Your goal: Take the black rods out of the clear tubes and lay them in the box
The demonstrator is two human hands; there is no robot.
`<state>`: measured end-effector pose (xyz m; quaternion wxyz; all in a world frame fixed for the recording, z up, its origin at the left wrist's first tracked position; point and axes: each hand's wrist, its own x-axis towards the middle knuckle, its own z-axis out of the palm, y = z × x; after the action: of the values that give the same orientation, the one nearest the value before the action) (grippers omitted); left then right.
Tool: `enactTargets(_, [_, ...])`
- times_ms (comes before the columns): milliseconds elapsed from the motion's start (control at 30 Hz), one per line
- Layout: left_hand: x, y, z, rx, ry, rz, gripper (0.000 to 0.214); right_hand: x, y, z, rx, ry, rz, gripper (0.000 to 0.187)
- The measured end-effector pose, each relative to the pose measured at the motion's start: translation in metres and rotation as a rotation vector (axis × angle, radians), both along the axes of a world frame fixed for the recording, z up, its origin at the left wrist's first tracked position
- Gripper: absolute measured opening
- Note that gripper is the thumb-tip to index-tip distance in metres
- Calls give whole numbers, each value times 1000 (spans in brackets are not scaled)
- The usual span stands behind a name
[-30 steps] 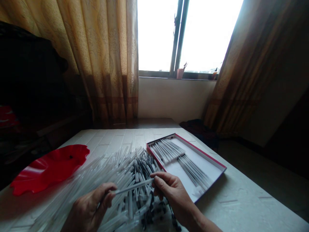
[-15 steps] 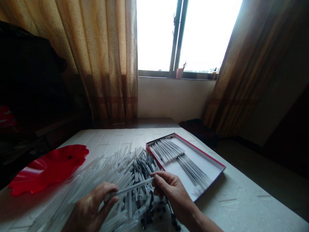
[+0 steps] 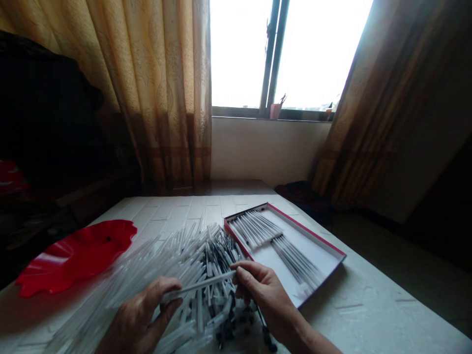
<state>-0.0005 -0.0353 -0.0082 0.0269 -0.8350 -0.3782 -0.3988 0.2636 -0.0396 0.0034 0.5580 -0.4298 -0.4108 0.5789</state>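
Observation:
My left hand (image 3: 142,317) and my right hand (image 3: 260,290) pinch the two ends of one clear pen tube (image 3: 199,285), held level just above a big pile of clear tubes and dark refills (image 3: 173,275). The left fingers close on its left end, and the right thumb and fingers close on its right end. To the right lies a shallow red-edged box (image 3: 324,246) with rows of tubes and dark refills laid inside.
A red wavy-edged dish (image 3: 73,255) sits on the table's left side. The white table (image 3: 368,314) ends at the right, with floor beyond. Curtains and a bright window stand behind; dark furniture is at the left.
The left hand slid a little right along the tube, closing the gap to the right hand. The right hand has stayed almost still.

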Motion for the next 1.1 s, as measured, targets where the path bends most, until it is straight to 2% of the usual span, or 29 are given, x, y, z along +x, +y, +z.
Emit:
enactTargets(167, [-4,-1,1,16,-30,25,29,0,-1,-1,20,-19,30,49])
enactTargets(267, [-4,-1,4,-2,-30,0,31,-1,-1,0,10,-29,34,52])
enactTargets(433, [-3,0,1,-26,-7,34,33,-1,0,1,12,-40,23,53])
enactTargets(600, [-3,0,-4,-22,-7,-5,25,-1,0,1,0,-39,9,55])
enactTargets(733, [-4,0,-1,-21,-7,21,29,-2,-1,2,-12,-50,15,56])
enactTargets(867, [-5,1,3,-16,18,-17,30,-3,-1,4,-18,-57,4,59])
enactTargets(1100, [-2,1,1,-54,14,-10,28,-2,-1,4,-16,-59,5,57])
